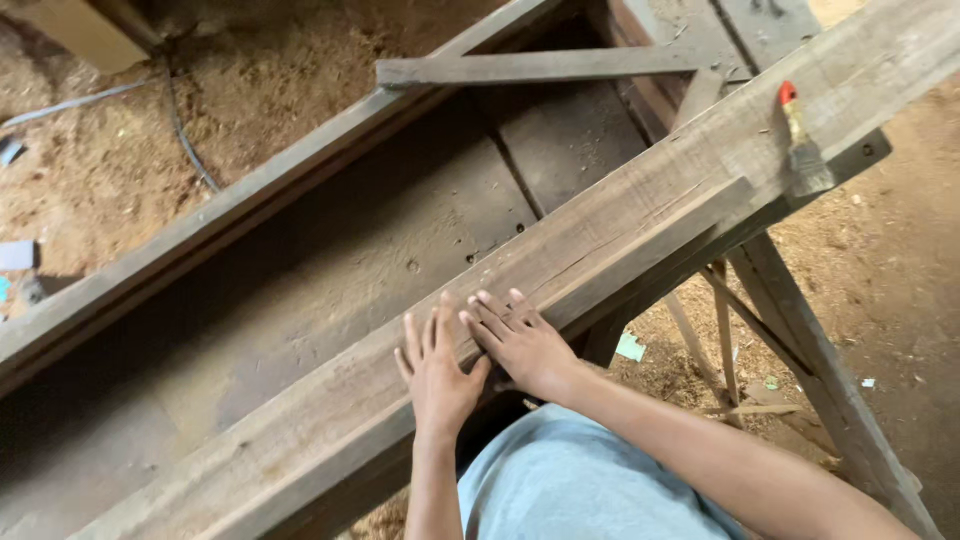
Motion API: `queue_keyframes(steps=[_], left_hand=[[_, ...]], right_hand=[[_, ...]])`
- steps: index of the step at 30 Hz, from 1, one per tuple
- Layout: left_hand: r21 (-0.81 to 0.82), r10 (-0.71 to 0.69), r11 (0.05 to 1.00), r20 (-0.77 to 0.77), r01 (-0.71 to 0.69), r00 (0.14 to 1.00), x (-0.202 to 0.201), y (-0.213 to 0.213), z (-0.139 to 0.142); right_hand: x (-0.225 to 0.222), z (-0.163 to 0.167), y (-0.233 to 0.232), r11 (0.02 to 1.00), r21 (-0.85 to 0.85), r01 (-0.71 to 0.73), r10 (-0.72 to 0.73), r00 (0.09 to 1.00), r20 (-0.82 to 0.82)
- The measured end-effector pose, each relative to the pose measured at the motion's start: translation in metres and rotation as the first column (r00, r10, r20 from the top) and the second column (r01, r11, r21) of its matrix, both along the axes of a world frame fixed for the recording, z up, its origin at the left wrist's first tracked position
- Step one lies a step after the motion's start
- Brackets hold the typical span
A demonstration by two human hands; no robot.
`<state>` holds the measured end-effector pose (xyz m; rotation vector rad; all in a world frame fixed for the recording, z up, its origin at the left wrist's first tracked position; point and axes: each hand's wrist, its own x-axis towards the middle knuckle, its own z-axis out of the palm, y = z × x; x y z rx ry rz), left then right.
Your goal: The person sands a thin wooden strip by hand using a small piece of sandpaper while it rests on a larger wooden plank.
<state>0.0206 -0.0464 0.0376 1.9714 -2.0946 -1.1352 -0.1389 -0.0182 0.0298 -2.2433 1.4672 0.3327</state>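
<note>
Both hands are lying flat and open on the long wooden plank (600, 240), gripping nothing: the left hand (440, 375) is pressing its palm down with fingers spread, and the right hand (522, 345) is resting just beside it, its fingers overlapping the left thumb side. The plank is running diagonally from lower left to upper right, sitting on a wooden sawhorse (800, 330) under its upper part.

Judging from the rough, cracked grain, splinters are the likely hazard if the palms are sliding along the surface. A paintbrush (800, 140) with a red handle tip is lying on the plank near its far edge; any jolt could be knocking it off. With weight pressing near the person's end, the plank could be tipping or shifting on its support.

Open room is lying along the plank's top toward the brush. Beyond the far edge a deep wooden trough (400, 230) is dropping away; on the near side, sawdust-covered ground (880, 250) is showing.
</note>
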Motion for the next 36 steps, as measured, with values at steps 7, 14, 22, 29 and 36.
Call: queue_keyframes(steps=[7,14,22,29,36], left_hand=[[0.048,-0.113,0.992,-0.005,0.113,0.994,-0.013,-0.009,-0.009],[0.071,-0.093,0.993,0.044,0.09,0.995,-0.035,-0.009,-0.003],[-0.009,0.013,1.0,-0.024,-0.014,1.0,-0.094,-0.012,-0.017],[-0.04,0.088,0.996,0.131,-0.083,0.988,-0.167,-0.012,-0.009],[-0.005,0.177,0.984,0.237,-0.181,0.955,-0.22,-0.01,-0.001]], right_hand=[[-0.013,-0.003,-0.011,0.999,0.031,0.04,-0.04,0.999,0.024],[-0.038,-0.011,-0.003,0.993,-0.1,0.066,-0.054,0.991,0.126],[-0.1,-0.015,-0.013,0.992,-0.102,0.078,-0.064,0.988,0.143],[-0.163,-0.017,-0.041,0.986,-0.142,-0.091,0.093,0.996,0.01],[-0.216,-0.025,-0.04,0.979,-0.176,-0.105,0.126,0.986,0.113]])
